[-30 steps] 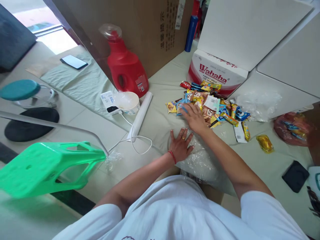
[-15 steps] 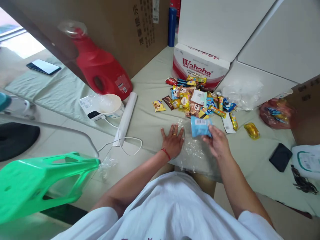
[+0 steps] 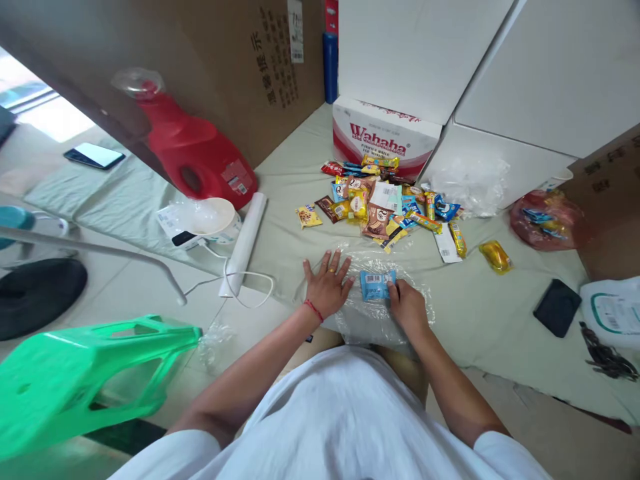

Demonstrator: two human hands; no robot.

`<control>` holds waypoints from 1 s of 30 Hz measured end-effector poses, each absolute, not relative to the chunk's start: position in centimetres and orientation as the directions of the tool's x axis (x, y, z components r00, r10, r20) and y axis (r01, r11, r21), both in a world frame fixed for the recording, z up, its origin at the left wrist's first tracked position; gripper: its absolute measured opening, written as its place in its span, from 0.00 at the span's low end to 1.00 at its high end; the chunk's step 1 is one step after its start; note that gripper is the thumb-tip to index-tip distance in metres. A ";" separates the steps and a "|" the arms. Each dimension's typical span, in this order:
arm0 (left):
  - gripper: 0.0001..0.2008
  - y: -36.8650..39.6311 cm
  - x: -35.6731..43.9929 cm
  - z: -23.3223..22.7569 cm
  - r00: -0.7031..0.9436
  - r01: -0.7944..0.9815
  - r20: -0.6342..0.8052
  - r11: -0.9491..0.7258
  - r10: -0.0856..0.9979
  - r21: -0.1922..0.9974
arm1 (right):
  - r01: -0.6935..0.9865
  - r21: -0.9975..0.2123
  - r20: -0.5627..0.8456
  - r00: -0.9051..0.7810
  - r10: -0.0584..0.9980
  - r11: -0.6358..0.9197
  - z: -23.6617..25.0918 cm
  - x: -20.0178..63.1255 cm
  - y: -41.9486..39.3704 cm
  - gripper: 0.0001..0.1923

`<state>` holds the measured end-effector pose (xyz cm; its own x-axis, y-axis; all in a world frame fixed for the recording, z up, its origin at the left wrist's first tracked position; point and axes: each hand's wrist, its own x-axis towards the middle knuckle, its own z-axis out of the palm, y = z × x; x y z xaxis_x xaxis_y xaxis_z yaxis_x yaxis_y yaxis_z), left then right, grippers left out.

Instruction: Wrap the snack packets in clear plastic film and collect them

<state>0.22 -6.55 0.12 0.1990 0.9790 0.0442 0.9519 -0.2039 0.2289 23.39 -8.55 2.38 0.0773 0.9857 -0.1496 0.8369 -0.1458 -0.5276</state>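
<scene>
My right hand (image 3: 410,308) pinches the right edge of a small light-blue snack packet (image 3: 375,285), label side up. The packet is on or just above a clear plastic bag (image 3: 367,323) spread flat at the near edge of the cloth. Fingers spread, my left hand (image 3: 327,285) lies flat at the left side of that bag, with a ring and a red wrist string on it. Beyond both hands sits a pile of wrapped snacks (image 3: 379,220) in brown, yellow and blue wrappers. A yellow packet (image 3: 309,216) lies left of the pile, and a golden packet (image 3: 495,257) lies to the right.
Behind the pile stands a Wahaha carton (image 3: 385,133). Leftward are a red jug (image 3: 197,150), a paper tub (image 3: 227,223), a white roll (image 3: 245,243) with a cable, and a green stool (image 3: 95,373). Rightward are a reddish bag of snacks (image 3: 545,223) and a black wallet-like item (image 3: 557,308).
My right hand has brought the blue packet down and toward me, over the clear bag. My left hand stays flat on the bag's left side. The view has shifted slightly.
</scene>
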 end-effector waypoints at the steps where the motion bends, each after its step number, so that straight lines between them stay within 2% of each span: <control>1: 0.29 -6.6 0.1 0.2 0.205 0.953 0.038 -0.208 0.978 0.218 | 0.892 -0.439 -0.115 0.067 0.991 -0.112 2.7 23.9 -8.3 0.18; 4: 0.30 -6.6 -0.1 0.3 0.240 0.953 0.008 -0.237 0.971 0.189 | 0.965 -0.263 0.000 0.011 1.000 -0.010 4.0 26.1 -5.9 0.16; 8: 0.31 -6.4 -0.3 0.5 0.265 0.951 0.000 -0.261 0.964 0.168 | 0.980 -0.147 0.088 -0.122 0.989 0.134 5.1 28.7 2.0 0.17; 11: 0.30 -6.4 -0.2 0.4 0.267 0.948 0.012 -0.265 0.964 0.178 | 0.928 0.004 0.156 -0.370 0.916 0.374 4.9 29.8 8.7 0.18; 13: 0.30 -6.4 -0.2 0.4 0.262 0.946 0.024 -0.261 0.965 0.193 | 0.869 0.086 0.150 -0.495 0.856 0.487 4.3 30.0 11.9 0.18; 16: 0.30 -6.5 -0.3 0.4 0.250 0.943 0.039 -0.253 0.967 0.218 | 0.822 0.109 0.131 -0.570 0.811 0.559 3.7 30.3 14.3 0.14; 18: 0.30 -6.5 -0.3 0.4 0.253 0.939 0.041 -0.256 0.967 0.230 | 0.838 0.068 0.192 -0.544 0.817 0.542 3.8 30.7 14.6 0.13; 20: 0.30 -6.5 -0.4 0.4 0.258 0.936 0.043 -0.260 0.965 0.238 | 0.876 -0.019 0.313 -0.452 0.835 0.482 4.7 31.3 14.1 0.13; 22: 0.30 -6.5 -0.4 0.3 0.253 0.935 0.047 -0.257 0.966 0.243 | 0.897 -0.144 0.446 -0.317 0.837 0.417 6.4 32.0 13.0 0.13; 24: 0.30 -6.5 -0.4 0.2 0.247 0.937 0.049 -0.252 0.968 0.243 | 0.869 -0.318 0.496 -0.188 0.848 0.379 8.3 32.6 11.3 0.15; 26: 0.30 -6.5 -0.4 0.0 0.248 0.937 0.049 -0.253 0.967 0.241 | 0.804 -0.470 0.447 -0.140 0.883 0.365 9.9 32.6 9.0 0.17; 27: 0.30 -6.5 -0.4 -0.1 0.251 0.936 0.051 -0.256 0.967 0.240 | 0.763 -0.522 0.400 -0.176 0.900 0.381 10.3 32.3 7.6 0.18; 30: 0.30 -6.5 -0.4 -0.2 0.254 0.935 0.061 -0.261 0.965 0.239 | 0.649 -0.585 0.236 -0.438 0.868 0.486 9.7 29.5 3.4 0.18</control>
<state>-0.41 -6.54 -0.20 0.2542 0.9652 0.0610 0.9353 -0.2613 0.2387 29.51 3.41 9.68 -0.4375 0.8678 0.2358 0.6494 0.4863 -0.5846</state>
